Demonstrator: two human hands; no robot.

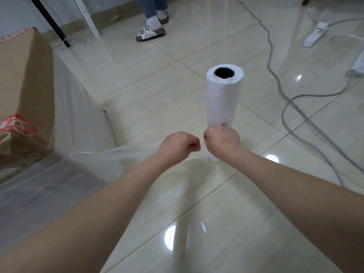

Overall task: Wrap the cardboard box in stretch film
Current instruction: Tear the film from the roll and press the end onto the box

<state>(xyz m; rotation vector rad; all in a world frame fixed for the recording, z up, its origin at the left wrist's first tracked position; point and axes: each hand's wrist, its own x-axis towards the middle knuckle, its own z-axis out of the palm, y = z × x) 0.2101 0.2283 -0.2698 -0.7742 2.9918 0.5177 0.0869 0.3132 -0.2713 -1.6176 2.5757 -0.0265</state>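
A cardboard box with red tape stands at the left, its near side covered in clear stretch film. A twisted strand of film runs from the box across the floor to my hands. The white film roll stands upright on the tiles at the centre. My left hand is closed in a fist pinching the film strand. My right hand is closed on the film right at the lower part of the roll, hiding the roll's base in part.
Grey cables snake over the glossy tiled floor at the right, with power strips near the right edge. A person's feet in sandals stand at the top centre. A black pole and a white perforated rail lean at the top left.
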